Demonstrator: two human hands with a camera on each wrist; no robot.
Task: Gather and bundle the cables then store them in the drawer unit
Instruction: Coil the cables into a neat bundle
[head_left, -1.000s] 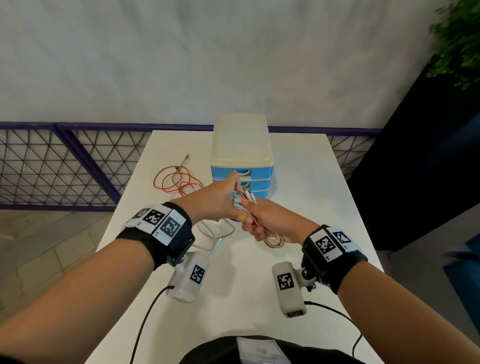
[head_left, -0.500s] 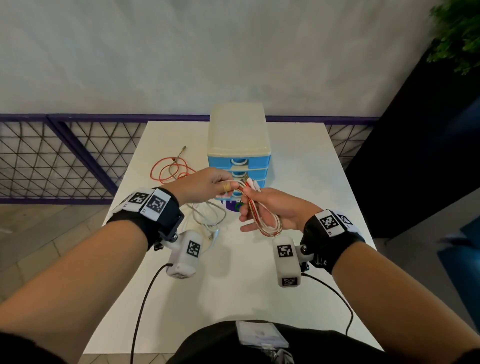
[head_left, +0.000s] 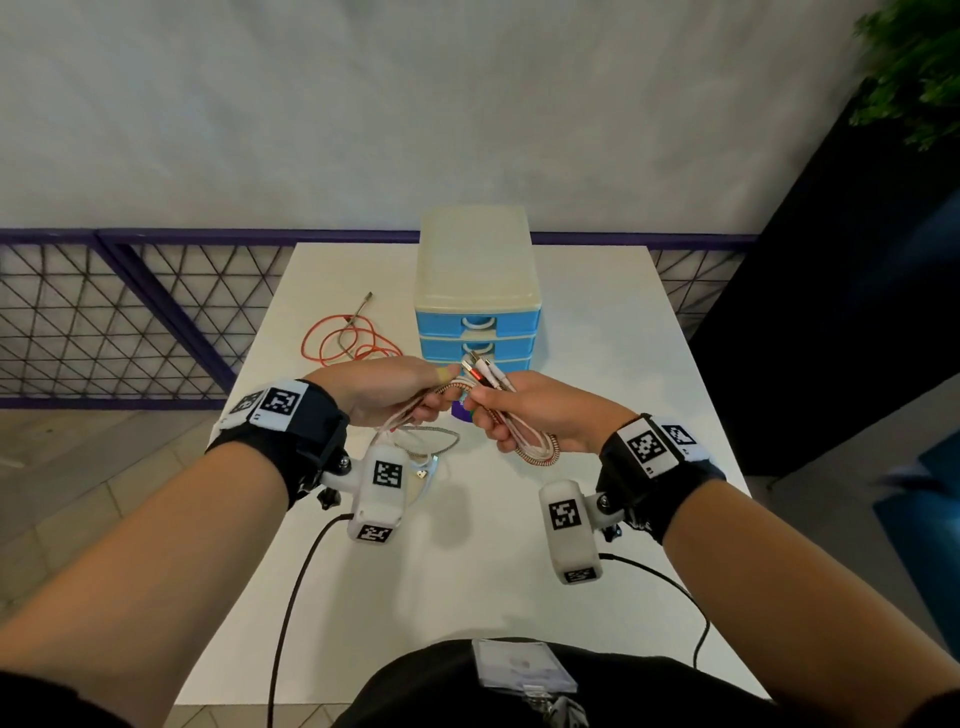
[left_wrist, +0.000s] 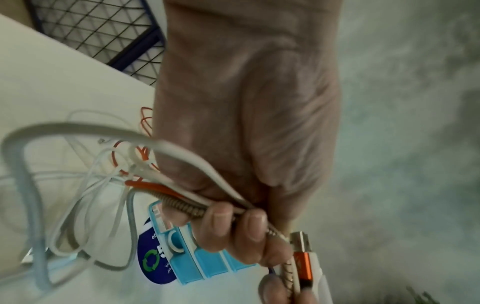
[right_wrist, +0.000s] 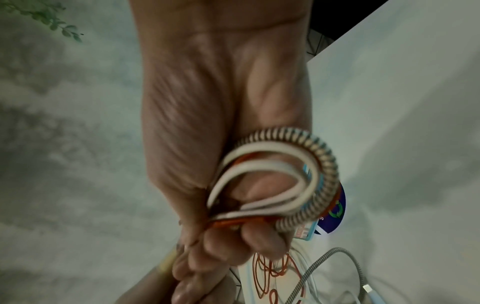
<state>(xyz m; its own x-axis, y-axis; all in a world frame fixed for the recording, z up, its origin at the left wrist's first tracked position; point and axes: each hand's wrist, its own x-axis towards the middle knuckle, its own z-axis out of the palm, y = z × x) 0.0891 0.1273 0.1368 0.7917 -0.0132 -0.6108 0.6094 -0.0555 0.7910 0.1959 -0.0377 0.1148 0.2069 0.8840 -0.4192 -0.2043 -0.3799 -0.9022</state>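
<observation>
While the right hand (head_left: 540, 415) curls its fingers round a folded bundle of white, orange and spiral-wrapped charging cables (head_left: 524, 441), the looped end of that bundle hangs out below the palm, towards the wrist. In the right wrist view the same loop (right_wrist: 285, 174) fills the middle of the picture, and the fingertips beyond it are blurred, so how many strands run through the fist cannot be told. Just beyond the knuckles, several cable plugs (head_left: 483, 371) stick up, one with an orange metal shell (left_wrist: 302, 265).

Touching it on the inner side, the left hand (head_left: 384, 395) pinches the same strands between thumb and curled fingers (left_wrist: 221, 222). Below this hand loose white and grey braided cable lengths (head_left: 415, 441) trail down to the white table top (head_left: 467, 571), partly hidden behind the wrist camera. In the left wrist view they sweep past as soft, out-of-focus arcs.

Just beyond both hands stands the small drawer unit with blue drawer fronts and a cream top (head_left: 478, 291). Its two upper drawers sit closed; the lowest front is covered by the hands and plugs. A round dark blue sticker with a green arrow mark (left_wrist: 155, 261) shows on the table beneath the fingers, its lettering unreadable.

Further out beyond the left hand, a thin orange cable in loose coils (head_left: 343, 343) lies on the table beside the unit.
</observation>
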